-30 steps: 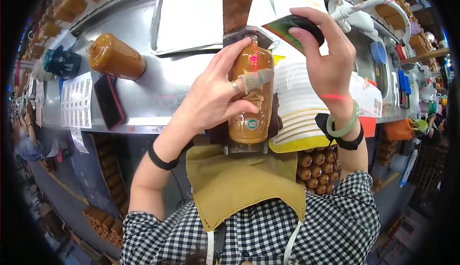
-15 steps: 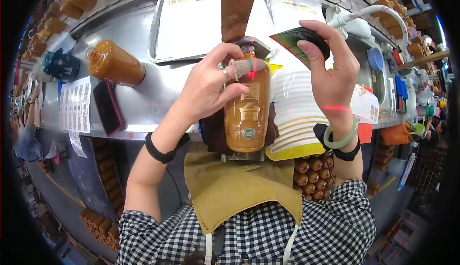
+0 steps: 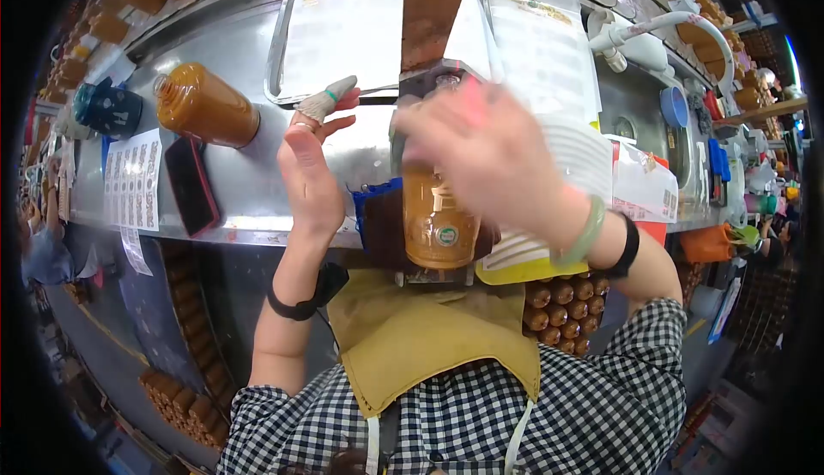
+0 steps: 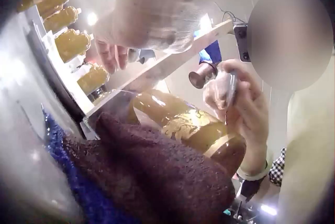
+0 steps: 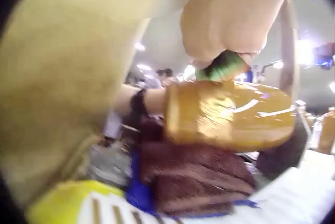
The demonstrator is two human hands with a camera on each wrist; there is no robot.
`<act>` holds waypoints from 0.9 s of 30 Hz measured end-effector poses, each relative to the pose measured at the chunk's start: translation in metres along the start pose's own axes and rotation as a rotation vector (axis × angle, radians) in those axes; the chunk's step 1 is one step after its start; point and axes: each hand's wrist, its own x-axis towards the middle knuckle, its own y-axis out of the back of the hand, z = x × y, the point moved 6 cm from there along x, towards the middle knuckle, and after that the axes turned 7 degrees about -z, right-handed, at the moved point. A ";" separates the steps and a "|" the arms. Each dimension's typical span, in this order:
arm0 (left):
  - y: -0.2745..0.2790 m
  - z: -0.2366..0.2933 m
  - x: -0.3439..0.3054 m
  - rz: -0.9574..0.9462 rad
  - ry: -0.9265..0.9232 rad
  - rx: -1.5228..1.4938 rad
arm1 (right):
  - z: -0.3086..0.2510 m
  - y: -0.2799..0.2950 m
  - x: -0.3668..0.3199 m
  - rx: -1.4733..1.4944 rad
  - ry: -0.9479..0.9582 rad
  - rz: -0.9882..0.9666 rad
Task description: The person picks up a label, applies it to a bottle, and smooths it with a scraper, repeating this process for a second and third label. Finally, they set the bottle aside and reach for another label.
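An amber-brown glazed bottle (image 3: 439, 233) with gold characters and a small green round sticker lies on a brown towel (image 5: 193, 174). My right hand (image 3: 506, 162), blurred, passes over its neck half and hides much of the lettering. In the right wrist view that hand pinches a flat dark-green scraper (image 5: 226, 67) right at the bottle's upper side. Left of the bottle, my left hand (image 3: 311, 179) is held apart from it with extended fingers and nothing in them. A pale finger cot (image 3: 322, 102) covers one of its fingers.
To the left stand another amber bottle (image 3: 206, 108), a phone (image 3: 190, 185) and a label sheet (image 3: 133, 179). A tray (image 3: 279, 54) with white sheets lies behind, beside a wooden post (image 3: 429, 12). A white faucet (image 3: 678, 18) is at right.
My left hand has let go of the bottle's neck area and moved left. My right hand with the scraper has swept left and down from the right onto the bottle.
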 end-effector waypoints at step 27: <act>-0.052 0.052 -0.042 -0.409 -0.454 0.587 | 0.027 0.038 -0.099 0.449 -0.252 0.648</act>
